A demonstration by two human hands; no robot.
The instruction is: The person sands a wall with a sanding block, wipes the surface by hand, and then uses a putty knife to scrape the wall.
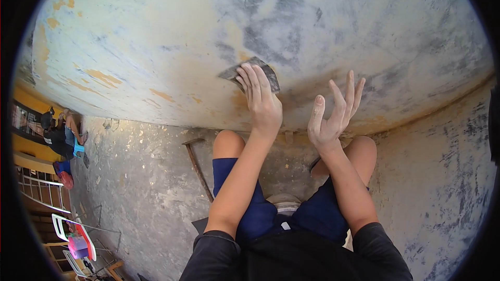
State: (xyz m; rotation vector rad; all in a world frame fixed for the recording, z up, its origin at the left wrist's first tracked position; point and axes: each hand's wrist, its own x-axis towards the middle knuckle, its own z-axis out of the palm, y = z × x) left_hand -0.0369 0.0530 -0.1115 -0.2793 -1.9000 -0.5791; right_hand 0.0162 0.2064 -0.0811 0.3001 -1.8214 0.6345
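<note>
Against the patchy wall [172, 36], my left hand [263, 96] presses a dark sheet of sandpaper [272, 77] flat under its fingers. The sheet's edges stick out on both sides of the hand, beside a darker grey patch of wall. To its right, my right hand [336, 109] is raised with its fingers spread and holds nothing. Pale dust coats the fingers of both hands.
A hammer [197, 166] lies on the concrete floor [151, 177] left of my knees. Far left, a person [58, 135] sits on a blue stool [78, 148]. Chairs [89, 239], one bearing a pink container [78, 247], stand at lower left. Another wall [432, 187] rises right.
</note>
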